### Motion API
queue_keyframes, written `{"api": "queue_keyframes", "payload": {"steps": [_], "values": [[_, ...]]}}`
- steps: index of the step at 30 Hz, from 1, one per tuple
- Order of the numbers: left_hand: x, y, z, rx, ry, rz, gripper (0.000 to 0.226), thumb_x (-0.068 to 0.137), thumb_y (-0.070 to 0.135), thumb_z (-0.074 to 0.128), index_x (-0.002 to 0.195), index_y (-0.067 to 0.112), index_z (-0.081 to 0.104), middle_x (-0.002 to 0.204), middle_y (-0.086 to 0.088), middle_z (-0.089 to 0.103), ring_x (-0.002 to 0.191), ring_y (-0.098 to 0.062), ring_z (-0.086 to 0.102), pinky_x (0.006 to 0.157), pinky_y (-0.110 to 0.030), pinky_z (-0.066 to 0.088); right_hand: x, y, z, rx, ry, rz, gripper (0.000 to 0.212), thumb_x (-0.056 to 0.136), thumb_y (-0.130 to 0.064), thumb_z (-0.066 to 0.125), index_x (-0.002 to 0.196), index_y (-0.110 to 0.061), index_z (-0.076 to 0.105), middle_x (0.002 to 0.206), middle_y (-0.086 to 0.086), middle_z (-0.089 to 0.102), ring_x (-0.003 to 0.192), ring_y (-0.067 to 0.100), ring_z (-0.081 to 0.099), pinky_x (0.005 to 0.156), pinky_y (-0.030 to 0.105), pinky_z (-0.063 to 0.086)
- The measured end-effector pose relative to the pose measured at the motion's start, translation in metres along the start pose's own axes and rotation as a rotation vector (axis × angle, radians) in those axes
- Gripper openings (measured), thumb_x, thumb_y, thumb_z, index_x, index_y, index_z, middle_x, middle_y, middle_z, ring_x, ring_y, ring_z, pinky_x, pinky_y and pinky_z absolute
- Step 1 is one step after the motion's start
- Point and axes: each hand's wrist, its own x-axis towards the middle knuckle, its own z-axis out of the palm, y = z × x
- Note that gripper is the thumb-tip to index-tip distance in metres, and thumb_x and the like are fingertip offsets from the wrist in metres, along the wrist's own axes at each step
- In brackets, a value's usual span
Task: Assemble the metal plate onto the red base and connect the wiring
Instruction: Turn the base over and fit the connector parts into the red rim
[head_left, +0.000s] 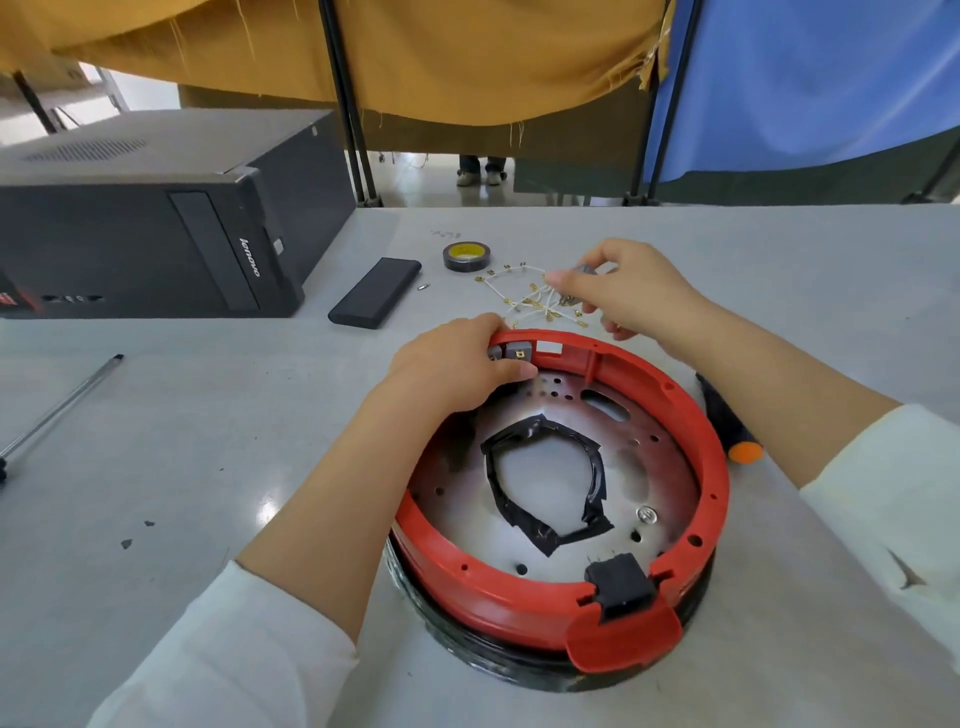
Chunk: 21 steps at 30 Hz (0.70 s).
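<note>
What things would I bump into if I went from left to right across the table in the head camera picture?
pen → black computer case → flat black box → tape roll → white wires → red base → orange-tipped tool

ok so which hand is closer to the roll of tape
Right. The right hand pinches a small grey part just right of the tape roll, above the white wires. The left hand grips the red base rim, nearer the camera.
</note>
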Motion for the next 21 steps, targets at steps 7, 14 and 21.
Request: {"api": "queue_keyframes", "payload": {"steps": [7,14,21], "values": [[-0.012,0.001,0.0,0.19,-0.08,-0.09,0.062,0.093,0.062,0.043,0.135,0.016,0.04,0.13,-0.014,0.047,0.116,-0.036,0.052,0.094,-0.043,0.043,-0.006,-0.009,0.039,-0.158,-0.113,-0.038,0.006,0.086,-0.026,0.058,0.09,-0.025,0.063,0.103,-0.005,0.065,0.091,0.015,0.057,0.075,0.03,0.045],[0.0,0.0,0.001,0.101,0.003,0.081,0.069,0.089,0.053,0.058,0.145,0.021,0.034,0.127,-0.007,0.059,0.116,-0.028,0.055,0.089,-0.036,0.045,-0.006,-0.006,0.041,-0.153,-0.091,-0.016,0.01,0.078,-0.031,0.064,0.069,-0.027,0.064,0.091,-0.013,0.065,0.083,0.006,0.056,0.071,0.028,0.044],[0.008,-0.008,0.008,0.043,0.073,0.097,0.051,0.086,0.054,0.061,0.127,0.025,0.053,0.112,0.001,0.063,0.1,-0.021,0.057,0.076,-0.031,0.039,-0.008,-0.005,0.038,-0.101,-0.127,-0.017,0.024,0.08,-0.041,0.071,0.074,-0.018,0.068,0.091,-0.003,0.069,0.088,0.012,0.061,0.073,0.027,0.046]]}}
